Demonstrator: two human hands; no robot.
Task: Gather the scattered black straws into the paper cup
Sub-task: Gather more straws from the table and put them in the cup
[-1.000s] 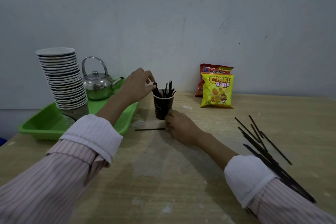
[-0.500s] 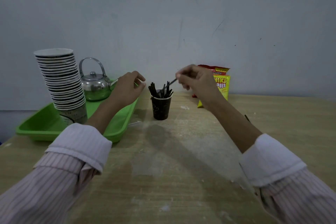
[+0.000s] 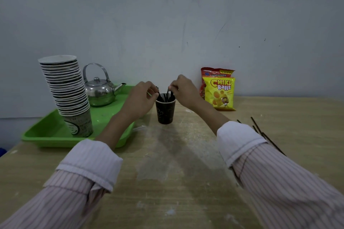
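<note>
Right hand [image 3: 183,90] lowered — pinching straw [image 3: 168,92] into cup [image 3: 165,110].

A dark paper cup [image 3: 165,109] stands upright on the wooden surface [image 3: 167,173], holding a bunch of thin black straws [image 3: 166,96] that poke above its rim. More black straws [image 3: 260,132] lie loose on the surface, well apart to the right.
</note>
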